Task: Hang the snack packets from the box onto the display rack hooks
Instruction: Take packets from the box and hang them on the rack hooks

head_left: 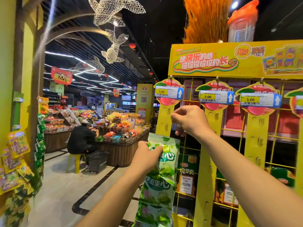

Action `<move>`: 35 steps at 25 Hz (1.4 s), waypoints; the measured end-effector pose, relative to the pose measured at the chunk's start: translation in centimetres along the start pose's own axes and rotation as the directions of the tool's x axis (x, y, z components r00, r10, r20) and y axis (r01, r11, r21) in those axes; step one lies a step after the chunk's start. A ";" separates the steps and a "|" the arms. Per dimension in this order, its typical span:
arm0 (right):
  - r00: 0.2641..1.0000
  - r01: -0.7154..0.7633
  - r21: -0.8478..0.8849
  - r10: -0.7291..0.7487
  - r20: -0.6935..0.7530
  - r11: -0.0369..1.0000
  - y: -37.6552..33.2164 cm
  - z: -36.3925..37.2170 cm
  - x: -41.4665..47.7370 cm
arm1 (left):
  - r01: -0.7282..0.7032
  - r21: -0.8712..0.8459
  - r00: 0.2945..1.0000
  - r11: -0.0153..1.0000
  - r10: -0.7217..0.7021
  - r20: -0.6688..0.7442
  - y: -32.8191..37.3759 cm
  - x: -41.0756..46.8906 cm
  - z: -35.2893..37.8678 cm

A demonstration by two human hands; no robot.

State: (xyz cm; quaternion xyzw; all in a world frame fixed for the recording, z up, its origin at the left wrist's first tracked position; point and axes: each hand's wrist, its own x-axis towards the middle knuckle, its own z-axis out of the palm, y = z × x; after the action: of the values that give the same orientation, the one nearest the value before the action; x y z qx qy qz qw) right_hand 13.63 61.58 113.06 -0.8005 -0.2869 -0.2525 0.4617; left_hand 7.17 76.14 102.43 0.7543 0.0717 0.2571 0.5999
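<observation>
Several yellow and green hanging packs [16, 158] crowd the pillar at the far left, too blurred to count. One seated person [80, 138] in black faces the sweets counter on one yellow stool [74, 161], with one black shopping basket [97, 161] on the floor just beside it. The left hand [146, 154] reaches up and forward, arm nearly straight, thumb laid across the front of the green snack packets [159, 190] and fingers curled behind them. At least three packets overlap in that grasp and hang down from it, just in front of the lower left part of the display rack [229, 63]. Above them the right hand [191, 119] is raised, back toward the camera, its fingers curled in at the edge of the leftmost yellow hook strip [164, 115]. Whether it pinches a hook or nothing cannot be told. Four such strips hang on the wire grid, the last cut off by the frame, and three price tags [168, 92] reading 5.00 show in full.
</observation>
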 end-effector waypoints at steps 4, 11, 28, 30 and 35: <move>1.000 0.000 0.001 0.000 -0.011 1.000 0.1 0.1 -0.1 | 0.042 0.049 0.999 0.998 -0.042 0.013 -1.4 -0.4 0.1; 1.000 0.001 -0.008 -0.001 -0.028 1.000 0.1 0.3 -0.2 | -0.062 0.219 0.998 0.974 0.065 -0.009 -2.5 -1.3 0.3; 0.995 0.026 -0.016 -0.028 -0.101 1.000 0.0 1.0 -2.2 | -0.138 0.540 0.978 0.830 0.202 -0.060 -5.0 -4.8 -0.2; 0.996 0.056 0.028 -0.054 -0.064 0.998 0.4 0.7 -3.7 | -0.150 0.538 0.978 0.830 0.203 -0.040 -4.8 -5.7 -0.2; 0.994 0.105 -0.090 -0.104 0.014 0.990 2.0 -2.2 -9.0 | -0.158 0.577 0.979 0.802 0.201 -0.012 -4.3 -8.1 0.3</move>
State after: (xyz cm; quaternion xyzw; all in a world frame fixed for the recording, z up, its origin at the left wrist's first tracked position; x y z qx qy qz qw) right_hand 8.39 56.74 106.84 -0.8056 -0.3190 -0.2854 0.4097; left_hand 1.22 73.65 95.91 0.8931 0.0954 0.3062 0.3155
